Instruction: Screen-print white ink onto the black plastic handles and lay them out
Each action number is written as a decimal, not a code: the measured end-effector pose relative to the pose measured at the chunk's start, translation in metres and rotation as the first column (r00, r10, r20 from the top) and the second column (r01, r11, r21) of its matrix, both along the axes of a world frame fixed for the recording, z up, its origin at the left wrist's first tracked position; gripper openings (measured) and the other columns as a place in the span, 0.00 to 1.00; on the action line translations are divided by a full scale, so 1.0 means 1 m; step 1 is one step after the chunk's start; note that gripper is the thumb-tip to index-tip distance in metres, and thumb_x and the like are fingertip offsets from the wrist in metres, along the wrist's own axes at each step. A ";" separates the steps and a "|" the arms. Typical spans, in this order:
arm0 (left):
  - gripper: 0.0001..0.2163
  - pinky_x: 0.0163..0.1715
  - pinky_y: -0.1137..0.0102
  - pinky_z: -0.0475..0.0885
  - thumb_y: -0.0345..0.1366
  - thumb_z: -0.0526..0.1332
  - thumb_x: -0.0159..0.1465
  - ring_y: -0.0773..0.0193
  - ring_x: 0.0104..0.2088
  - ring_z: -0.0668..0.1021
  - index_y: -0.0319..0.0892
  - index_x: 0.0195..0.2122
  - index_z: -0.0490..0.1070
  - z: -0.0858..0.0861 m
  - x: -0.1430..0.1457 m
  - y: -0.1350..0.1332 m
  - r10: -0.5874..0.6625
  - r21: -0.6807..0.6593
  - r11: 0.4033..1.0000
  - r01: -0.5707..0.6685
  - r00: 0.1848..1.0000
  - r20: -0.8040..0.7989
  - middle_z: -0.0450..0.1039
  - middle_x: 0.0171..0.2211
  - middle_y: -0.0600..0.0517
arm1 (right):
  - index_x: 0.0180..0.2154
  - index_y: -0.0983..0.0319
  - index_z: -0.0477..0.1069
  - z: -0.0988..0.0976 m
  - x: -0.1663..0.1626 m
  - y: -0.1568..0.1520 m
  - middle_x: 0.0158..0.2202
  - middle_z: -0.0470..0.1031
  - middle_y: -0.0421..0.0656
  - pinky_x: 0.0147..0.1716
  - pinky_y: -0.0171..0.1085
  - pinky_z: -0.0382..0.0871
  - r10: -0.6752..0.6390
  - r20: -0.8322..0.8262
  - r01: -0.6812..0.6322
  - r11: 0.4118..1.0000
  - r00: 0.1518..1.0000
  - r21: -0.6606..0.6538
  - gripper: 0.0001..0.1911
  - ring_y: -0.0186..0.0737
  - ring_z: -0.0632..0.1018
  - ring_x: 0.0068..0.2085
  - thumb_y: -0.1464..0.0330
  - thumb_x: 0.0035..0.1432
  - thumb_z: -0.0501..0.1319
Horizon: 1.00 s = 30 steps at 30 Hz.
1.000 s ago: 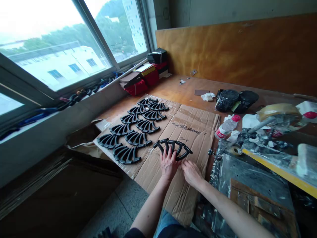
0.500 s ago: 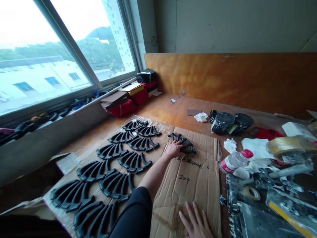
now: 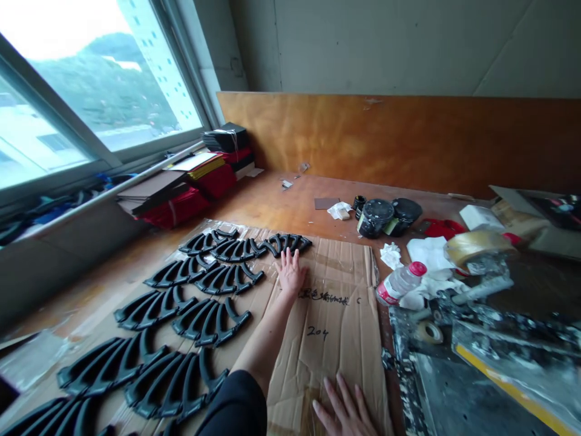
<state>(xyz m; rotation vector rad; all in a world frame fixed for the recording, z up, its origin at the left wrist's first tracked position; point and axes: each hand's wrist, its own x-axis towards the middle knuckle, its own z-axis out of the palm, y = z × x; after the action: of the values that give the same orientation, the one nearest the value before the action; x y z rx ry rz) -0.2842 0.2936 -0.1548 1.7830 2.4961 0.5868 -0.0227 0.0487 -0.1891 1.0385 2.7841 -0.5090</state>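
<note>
Bare cardboard (image 3: 336, 315) between black parts (image 3: 213, 318) and clutter (image 3: 436, 290)

Handwritten in black marker on the flattened cardboard sheet (image 3: 336, 327), the number "204" can be read near its middle. Above it runs a line of handwritten characters, too small and slanted to make out. The red label on the plastic bottle (image 3: 399, 283) carries print that is not legible.

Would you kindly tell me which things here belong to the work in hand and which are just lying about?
In hand:
- left hand, flat, fingertips at the farthest black fan-shaped part
- rows of black fan-shaped parts
- cardboard sheet, right hand pressing on it

Lying about:
- plastic bottle
- black lidded tubs
- tape roll
- red packets
</note>
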 end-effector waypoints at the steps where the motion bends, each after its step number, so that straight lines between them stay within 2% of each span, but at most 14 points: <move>1: 0.30 0.63 0.45 0.49 0.43 0.56 0.64 0.44 0.68 0.50 0.41 0.66 0.54 -0.006 0.014 -0.018 -0.016 0.028 1.000 0.015 1.000 0.019 0.46 0.69 0.39 | 0.64 0.39 0.52 0.009 0.000 0.000 0.66 0.54 0.43 0.54 0.65 0.63 0.001 0.005 0.000 0.998 1.000 -0.058 0.36 0.63 0.63 0.63 0.65 0.58 0.61; 3: 0.28 0.64 0.48 0.50 0.43 0.55 0.65 0.45 0.69 0.50 0.36 0.65 0.56 -0.014 0.040 -0.055 -0.039 0.063 0.997 0.034 0.996 0.080 0.48 0.68 0.36 | 0.65 0.44 0.53 0.032 -0.002 0.001 0.69 0.47 0.46 0.58 0.68 0.52 -0.028 -0.023 0.024 0.986 0.999 -0.167 0.39 0.65 0.53 0.67 0.60 0.55 0.65; 5: 0.27 0.64 0.50 0.52 0.43 0.53 0.66 0.47 0.69 0.51 0.34 0.63 0.58 -0.018 0.062 -0.089 -0.064 0.074 0.996 0.053 0.987 0.149 0.50 0.67 0.34 | 0.64 0.49 0.57 0.059 -0.002 0.005 0.70 0.47 0.47 0.61 0.66 0.46 -0.065 -0.072 0.046 0.970 0.995 -0.240 0.39 0.62 0.48 0.68 0.58 0.52 0.66; 7: 0.25 0.63 0.52 0.54 0.42 0.53 0.66 0.50 0.68 0.53 0.35 0.62 0.59 -0.014 0.079 -0.117 -0.079 0.066 0.996 0.066 0.973 0.216 0.52 0.67 0.34 | 0.60 0.56 0.65 0.086 0.002 0.009 0.67 0.56 0.49 0.63 0.59 0.50 -0.072 -0.107 0.040 0.959 0.992 -0.279 0.33 0.57 0.53 0.67 0.60 0.53 0.66; 10: 0.23 0.62 0.56 0.58 0.42 0.54 0.65 0.52 0.66 0.60 0.38 0.60 0.62 0.002 0.098 -0.147 -0.065 0.006 0.998 0.067 0.945 0.322 0.56 0.66 0.37 | 0.48 0.65 0.75 0.119 0.026 0.006 0.51 0.75 0.53 0.56 0.44 0.64 -0.045 -0.133 0.004 0.955 0.990 -0.297 0.18 0.48 0.72 0.56 0.65 0.57 0.63; 12: 0.23 0.59 0.58 0.63 0.44 0.55 0.64 0.51 0.60 0.68 0.39 0.59 0.65 0.017 0.108 -0.163 -0.026 -0.071 0.996 0.060 0.914 0.404 0.62 0.62 0.39 | 0.43 0.65 0.76 0.137 0.055 -0.006 0.42 0.79 0.49 0.52 0.38 0.66 -0.035 -0.222 -0.023 0.966 0.974 -0.257 0.12 0.42 0.76 0.49 0.66 0.61 0.60; 14: 0.24 0.53 0.58 0.68 0.49 0.54 0.63 0.51 0.52 0.75 0.43 0.57 0.67 0.034 0.119 -0.180 0.022 -0.135 0.990 0.050 0.874 0.485 0.71 0.55 0.42 | 0.43 0.63 0.77 0.151 0.099 -0.021 0.41 0.80 0.45 0.50 0.36 0.66 -0.085 -0.333 0.020 0.981 0.939 -0.195 0.11 0.39 0.76 0.47 0.68 0.64 0.57; 17: 0.24 0.48 0.61 0.71 0.53 0.55 0.62 0.53 0.46 0.78 0.46 0.54 0.71 0.056 0.139 -0.206 0.030 -0.101 0.994 0.041 0.792 0.610 0.76 0.48 0.45 | 0.41 0.60 0.77 0.166 0.196 -0.040 0.40 0.80 0.43 0.46 0.34 0.67 -0.276 -0.408 0.244 0.961 0.870 -0.132 0.12 0.36 0.77 0.43 0.73 0.63 0.55; 19: 0.25 0.48 0.62 0.71 0.54 0.56 0.60 0.54 0.47 0.78 0.43 0.51 0.73 0.067 0.159 -0.224 -0.007 -0.028 0.999 0.035 0.734 0.679 0.77 0.47 0.45 | 0.40 0.59 0.77 0.168 0.276 -0.047 0.39 0.80 0.43 0.44 0.35 0.68 -0.463 -0.385 0.472 0.878 0.799 -0.077 0.13 0.37 0.78 0.40 0.75 0.61 0.55; 21: 0.26 0.47 0.63 0.72 0.55 0.58 0.58 0.54 0.46 0.78 0.41 0.49 0.74 0.075 0.184 -0.243 -0.014 0.002 1.000 0.019 0.681 0.732 0.78 0.45 0.44 | 0.40 0.60 0.77 0.160 0.355 -0.051 0.41 0.79 0.44 0.45 0.37 0.68 -0.660 -0.294 0.691 0.723 0.691 0.003 0.14 0.39 0.78 0.42 0.77 0.59 0.54; 23: 0.26 0.44 0.64 0.73 0.55 0.59 0.57 0.55 0.44 0.78 0.40 0.48 0.74 0.081 0.214 -0.261 0.003 -0.002 1.000 -0.002 0.625 0.781 0.78 0.44 0.44 | 0.41 0.61 0.76 0.141 0.420 -0.053 0.43 0.78 0.47 0.47 0.38 0.67 -0.778 -0.150 0.790 0.611 0.611 0.048 0.14 0.42 0.77 0.45 0.77 0.55 0.58; 26: 0.27 0.42 0.66 0.74 0.55 0.61 0.55 0.57 0.43 0.79 0.38 0.46 0.75 0.088 0.263 -0.286 0.014 -0.007 1.000 -0.015 0.530 0.848 0.77 0.44 0.44 | 0.42 0.62 0.75 0.104 0.475 -0.056 0.46 0.77 0.49 0.50 0.40 0.66 -0.768 -0.034 0.769 0.638 0.639 0.034 0.13 0.46 0.76 0.49 0.73 0.52 0.64; 28: 0.27 0.40 0.67 0.74 0.56 0.62 0.53 0.58 0.42 0.79 0.38 0.44 0.75 0.093 0.291 -0.299 0.014 -0.004 1.000 -0.022 0.484 0.875 0.78 0.43 0.44 | 0.41 0.62 0.75 0.085 0.488 -0.057 0.45 0.77 0.48 0.50 0.41 0.66 -0.716 -0.041 0.717 0.697 0.697 0.024 0.12 0.46 0.76 0.49 0.71 0.52 0.65; 30: 0.27 0.38 0.68 0.74 0.57 0.62 0.53 0.58 0.41 0.79 0.38 0.42 0.75 0.101 0.312 -0.310 0.017 -0.009 1.000 -0.020 0.467 0.884 0.78 0.40 0.44 | 0.42 0.62 0.73 0.077 0.488 -0.055 0.42 0.78 0.47 0.46 0.41 0.68 -0.707 -0.073 0.710 0.704 0.703 0.027 0.12 0.46 0.77 0.46 0.71 0.54 0.64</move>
<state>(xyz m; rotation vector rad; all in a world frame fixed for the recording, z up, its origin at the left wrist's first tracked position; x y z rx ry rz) 0.0281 -0.0165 -0.0540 0.9615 1.7202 1.1464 0.4653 -0.0067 -0.1121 2.1560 2.3385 -0.5329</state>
